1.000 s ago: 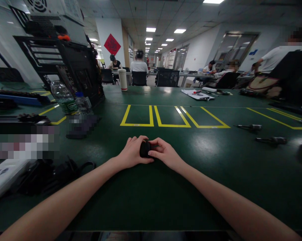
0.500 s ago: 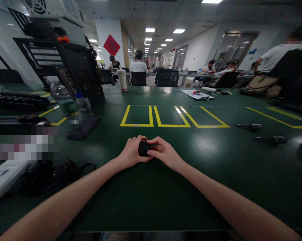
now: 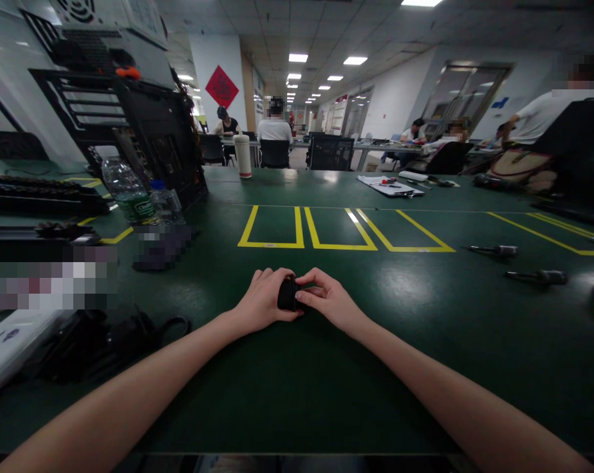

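Note:
A small black object (image 3: 287,295) rests low over the green table (image 3: 297,381), held between both hands just in front of me. My left hand (image 3: 263,301) wraps its fingers round the object's left side. My right hand (image 3: 326,301) pinches its right side with thumb and fingers closed. Most of the object is hidden by the fingers, so I cannot name it. Behind the hands, yellow tape rectangles (image 3: 321,228) are marked on the table.
An open black computer case (image 3: 129,131) and two water bottles (image 3: 129,194) stand at the left. A tangle of black cables (image 3: 110,341) and a white device (image 3: 11,345) lie near left. Two screwdrivers (image 3: 518,263) lie at right. Several seated people work at far tables.
Both hands stay clasped on the black object; the fingers have shifted slightly and the object has turned a little between them. Nothing else has moved.

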{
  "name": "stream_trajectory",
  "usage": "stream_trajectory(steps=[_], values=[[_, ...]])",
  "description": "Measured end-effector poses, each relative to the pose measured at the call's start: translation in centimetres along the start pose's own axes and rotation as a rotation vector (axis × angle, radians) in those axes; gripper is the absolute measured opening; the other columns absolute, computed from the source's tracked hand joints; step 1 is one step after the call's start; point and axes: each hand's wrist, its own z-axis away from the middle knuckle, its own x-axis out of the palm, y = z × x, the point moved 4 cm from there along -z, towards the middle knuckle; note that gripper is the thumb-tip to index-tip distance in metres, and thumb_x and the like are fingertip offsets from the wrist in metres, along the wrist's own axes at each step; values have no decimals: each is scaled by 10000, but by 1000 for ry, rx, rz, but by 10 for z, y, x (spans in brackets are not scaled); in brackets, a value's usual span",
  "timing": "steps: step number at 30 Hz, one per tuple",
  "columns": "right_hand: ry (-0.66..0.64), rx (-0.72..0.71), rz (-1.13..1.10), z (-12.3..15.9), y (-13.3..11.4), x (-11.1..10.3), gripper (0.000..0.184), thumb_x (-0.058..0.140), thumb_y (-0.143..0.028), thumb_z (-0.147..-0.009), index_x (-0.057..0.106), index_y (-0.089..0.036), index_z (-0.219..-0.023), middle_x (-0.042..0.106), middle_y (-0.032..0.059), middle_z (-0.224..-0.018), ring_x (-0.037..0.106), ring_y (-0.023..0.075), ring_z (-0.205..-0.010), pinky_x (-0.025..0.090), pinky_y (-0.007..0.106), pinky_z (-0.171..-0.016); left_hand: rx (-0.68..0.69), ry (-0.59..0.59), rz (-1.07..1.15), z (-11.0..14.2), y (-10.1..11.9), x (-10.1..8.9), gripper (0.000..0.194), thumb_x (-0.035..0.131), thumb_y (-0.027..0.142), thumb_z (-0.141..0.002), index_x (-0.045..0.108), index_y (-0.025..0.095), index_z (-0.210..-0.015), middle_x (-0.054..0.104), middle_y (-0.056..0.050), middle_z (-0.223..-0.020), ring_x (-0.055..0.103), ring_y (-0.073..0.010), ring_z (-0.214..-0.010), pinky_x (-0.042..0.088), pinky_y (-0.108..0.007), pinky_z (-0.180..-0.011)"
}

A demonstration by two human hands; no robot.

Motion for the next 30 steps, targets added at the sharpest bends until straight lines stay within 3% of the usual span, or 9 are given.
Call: stream_trajectory(steps=[5,12,16,23,30], values=[[-19,38,24,0,0,-1,247,556,-223,-732,466,-202,-962,525,24,-984,550,165,-926,456,367,-818,15,-27,-28,1,2,-1,536,614,434,-645,400,194,-1074,522,-49,-963,469,-222,-834,338,-343,-722],[-89,22,-16,3,-1,1,273,584,-194,-705,460,-214,-948,516,7,-996,577,140,-845,478,327,-766,36,13,-33,2,-1,3,551,627,416,-635,391,194,-1081,517,-48,-974,461,-214,-833,332,-328,-718],[-30,4,-31,1,0,-1,188,568,-240,-722,480,-194,-882,518,-4,-912,578,132,-799,484,306,-723,47,32,-62,1,-2,4,566,640,426,-613,402,187,-1069,519,-51,-981,457,-217,-831,323,-332,-723],[-41,83,40,0,2,-3,248,568,-257,-725,473,-188,-943,518,29,-987,550,166,-899,463,359,-795,41,20,-31,2,-3,4,554,637,419,-622,402,197,-1071,522,-41,-975,459,-211,-837,323,-323,-727],[-98,36,-21,4,-1,1,274,590,-199,-706,453,-215,-944,502,8,-1001,564,151,-884,481,334,-773,47,14,-33,3,-1,3,541,632,405,-634,401,189,-1073,518,-48,-985,459,-211,-836,327,-328,-725]])
